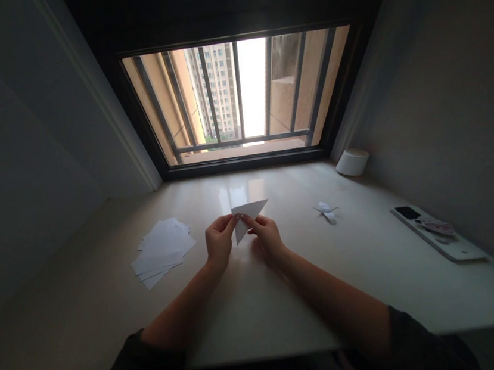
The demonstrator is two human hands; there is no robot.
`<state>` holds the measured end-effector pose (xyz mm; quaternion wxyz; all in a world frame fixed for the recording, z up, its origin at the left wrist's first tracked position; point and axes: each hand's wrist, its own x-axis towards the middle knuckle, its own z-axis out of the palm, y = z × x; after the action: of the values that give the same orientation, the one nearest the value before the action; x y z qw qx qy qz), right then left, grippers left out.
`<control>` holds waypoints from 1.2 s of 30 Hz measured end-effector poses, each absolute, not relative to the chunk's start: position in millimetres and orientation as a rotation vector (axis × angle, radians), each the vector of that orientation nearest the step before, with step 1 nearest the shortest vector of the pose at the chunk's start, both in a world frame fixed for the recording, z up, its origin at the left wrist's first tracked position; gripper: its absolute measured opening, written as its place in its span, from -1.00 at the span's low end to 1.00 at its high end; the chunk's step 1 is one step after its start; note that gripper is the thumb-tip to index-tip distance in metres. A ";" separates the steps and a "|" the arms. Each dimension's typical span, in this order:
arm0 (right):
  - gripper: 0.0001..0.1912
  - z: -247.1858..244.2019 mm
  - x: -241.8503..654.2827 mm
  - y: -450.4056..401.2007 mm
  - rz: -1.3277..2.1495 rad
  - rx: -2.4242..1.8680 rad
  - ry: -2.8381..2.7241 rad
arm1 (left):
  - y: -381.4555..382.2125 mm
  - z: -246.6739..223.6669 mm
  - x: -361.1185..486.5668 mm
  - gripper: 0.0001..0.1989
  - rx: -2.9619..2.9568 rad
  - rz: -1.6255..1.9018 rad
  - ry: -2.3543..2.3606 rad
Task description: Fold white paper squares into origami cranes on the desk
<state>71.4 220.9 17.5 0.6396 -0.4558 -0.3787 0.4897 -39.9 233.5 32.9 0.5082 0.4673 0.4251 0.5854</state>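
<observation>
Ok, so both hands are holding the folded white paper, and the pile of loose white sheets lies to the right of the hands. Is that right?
Not quite: the head view shows the pile of loose white sheets to the left. The left hand and right hand do both hold the folded white paper.

A wide, pale table [246, 323] holds everything up. Its top is smooth and a bit shiny, with bright light from the window shining on it behind and to the left of the small folded paper [327, 213]. That little paper is white, with thin pointy ends. Far to its left is a messy pile of white sheets [163, 249], one on top of another, with corners poking out. Behind it, to the right, sits a round white thing [353, 162]. To its right, a bit nearer the front edge, a white phone [442, 236] lies flat, with a dark patch at one end and a pinkish round bit on its back.
</observation>
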 end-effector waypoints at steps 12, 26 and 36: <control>-0.67 26.0 73.0 220.0 1.142 -1.087 -0.810 | 236.7 39.9 -43.4 -0.72 1.106 1.433 1.120; -0.66 16.3 85.3 228.1 1.083 -1.137 -1.007 | 247.2 30.5 -50.3 -0.70 1.161 1.452 1.144; -0.62 5.6 94.8 234.7 0.943 -1.208 -1.319 | 247.5 27.5 -50.8 -0.67 1.129 1.398 1.017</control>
<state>94.8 234.7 5.6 0.5311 -0.5064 -0.5526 0.3951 -50.8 247.5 27.5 0.5129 0.4695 0.4227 0.5812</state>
